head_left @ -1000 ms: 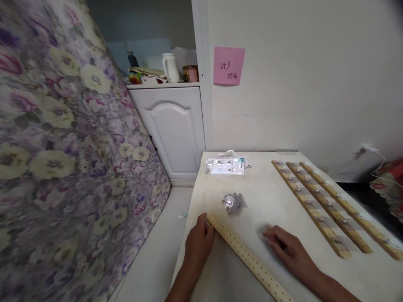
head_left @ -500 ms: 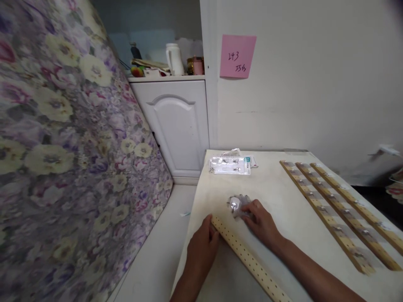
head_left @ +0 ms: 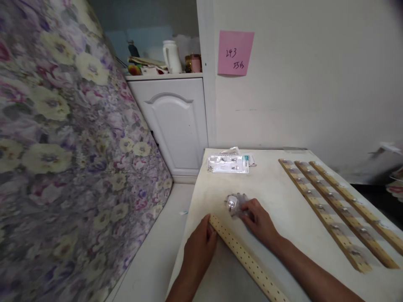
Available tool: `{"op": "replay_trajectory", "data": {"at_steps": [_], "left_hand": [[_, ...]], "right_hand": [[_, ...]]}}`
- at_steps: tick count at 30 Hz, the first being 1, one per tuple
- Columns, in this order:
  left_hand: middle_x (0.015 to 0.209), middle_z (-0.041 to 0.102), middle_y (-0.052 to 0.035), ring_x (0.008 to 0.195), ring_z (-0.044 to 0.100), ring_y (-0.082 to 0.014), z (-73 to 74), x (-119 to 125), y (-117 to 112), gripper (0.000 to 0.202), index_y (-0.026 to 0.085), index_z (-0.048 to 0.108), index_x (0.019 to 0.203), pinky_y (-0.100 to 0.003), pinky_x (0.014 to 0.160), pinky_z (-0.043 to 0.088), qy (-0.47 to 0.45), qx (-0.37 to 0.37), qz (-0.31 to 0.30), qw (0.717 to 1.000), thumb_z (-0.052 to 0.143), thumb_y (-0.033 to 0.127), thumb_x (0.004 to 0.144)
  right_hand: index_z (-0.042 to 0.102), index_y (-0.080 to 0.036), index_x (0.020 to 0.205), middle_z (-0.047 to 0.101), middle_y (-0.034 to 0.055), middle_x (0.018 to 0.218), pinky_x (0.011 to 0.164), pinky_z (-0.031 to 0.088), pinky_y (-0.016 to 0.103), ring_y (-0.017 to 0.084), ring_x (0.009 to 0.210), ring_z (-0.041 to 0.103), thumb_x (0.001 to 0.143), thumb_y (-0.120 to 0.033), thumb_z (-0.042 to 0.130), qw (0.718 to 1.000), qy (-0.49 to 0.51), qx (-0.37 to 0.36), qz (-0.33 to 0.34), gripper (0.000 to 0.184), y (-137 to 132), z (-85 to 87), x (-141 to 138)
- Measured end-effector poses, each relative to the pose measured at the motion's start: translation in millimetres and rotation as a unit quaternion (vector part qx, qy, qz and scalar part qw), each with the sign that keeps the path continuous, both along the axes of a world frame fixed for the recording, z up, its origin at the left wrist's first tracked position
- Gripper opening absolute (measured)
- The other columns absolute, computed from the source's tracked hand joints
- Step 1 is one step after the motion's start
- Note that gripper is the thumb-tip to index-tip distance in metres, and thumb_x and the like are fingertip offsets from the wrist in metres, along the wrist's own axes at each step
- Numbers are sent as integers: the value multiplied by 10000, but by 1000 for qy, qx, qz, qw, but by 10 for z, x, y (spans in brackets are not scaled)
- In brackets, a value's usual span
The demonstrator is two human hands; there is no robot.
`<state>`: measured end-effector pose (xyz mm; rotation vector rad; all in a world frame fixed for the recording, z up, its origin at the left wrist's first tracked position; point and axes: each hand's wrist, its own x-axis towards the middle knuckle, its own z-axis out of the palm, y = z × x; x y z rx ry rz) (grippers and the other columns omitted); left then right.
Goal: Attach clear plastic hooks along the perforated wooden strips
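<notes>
My left hand (head_left: 201,241) is closed on the far end of a pale wooden strip (head_left: 242,253) with rows of small holes, which slants across the table toward me. To its right lies a small heap of clear adhesive hooks (head_left: 232,204) with metal hooks on see-through pads. My right hand (head_left: 256,218) pinches at the near right edge of this heap, thumb and fingers drawn together on a clear hook. Its fingertips partly cover what they grip.
Three wooden strips (head_left: 318,206) with clear hooks along them lie at the table's right. Clear packaging (head_left: 226,164) rests at the back left of the white table (head_left: 267,180). A flowered curtain (head_left: 78,167) hangs on the left, a white cabinet (head_left: 174,130) behind.
The whole view has shifted slightly. Both hands keep nearly the same places, the left on the strip's end and the right at the heap of hooks.
</notes>
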<state>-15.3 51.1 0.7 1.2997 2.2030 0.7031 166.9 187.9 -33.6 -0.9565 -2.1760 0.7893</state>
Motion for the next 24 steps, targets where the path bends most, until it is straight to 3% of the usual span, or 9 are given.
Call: {"op": "replay_trajectory", "data": {"at_steps": [3, 8, 11, 14, 19, 24], "left_hand": [[936, 651, -34, 833, 600, -180, 9, -2, 8, 505, 200, 429, 1327, -250, 699, 401, 0, 0, -2, 1000, 448, 318, 837], [866, 646, -18, 797, 603, -184, 60, -7, -8, 497, 208, 438, 1319, -260, 688, 401, -18, 12, 6, 1000, 445, 344, 842], [792, 624, -2, 742, 592, -183, 129, -2, -22, 454, 205, 484, 1266, -274, 680, 409, -35, 58, 37, 997, 443, 375, 847], [739, 594, 16, 674, 567, -161, 192, 30, -13, 363, 208, 550, 1138, -267, 653, 422, -102, 126, 53, 985, 458, 410, 850], [897, 648, -55, 707, 607, -163, 211, 176, 19, 345, 156, 550, 1061, -258, 589, 453, -360, 130, -11, 924, 524, 400, 818], [859, 667, -56, 721, 630, -164, 196, 343, -18, 380, 137, 560, 1049, -253, 613, 465, -490, 104, -45, 864, 655, 297, 718]], "right_hand": [[599, -209, 842, 550, 30, 838, 666, 442, 298, 173, 739, 547, 864, -227, 485, 998, 68, -4, -13, 118, 29, 26, 35], [631, -204, 905, 566, 36, 855, 626, 437, 280, 165, 728, 543, 886, -264, 491, 985, 163, -54, -31, 154, 92, 41, 102], [639, -208, 915, 564, 32, 849, 585, 439, 268, 151, 687, 535, 887, -269, 503, 977, 199, -72, -21, 151, 70, 62, 113], [657, -218, 917, 583, 41, 868, 628, 461, 273, 164, 765, 573, 875, -227, 529, 977, 208, -32, 27, 135, -30, 119, 92], [671, -228, 965, 608, 60, 914, 719, 495, 288, 170, 845, 601, 862, -140, 530, 974, 183, 33, 127, 195, -283, 206, 14], [663, -228, 961, 590, 53, 908, 649, 503, 259, 144, 769, 605, 862, -115, 514, 969, 190, 16, 160, 212, -440, 220, -61]]}}
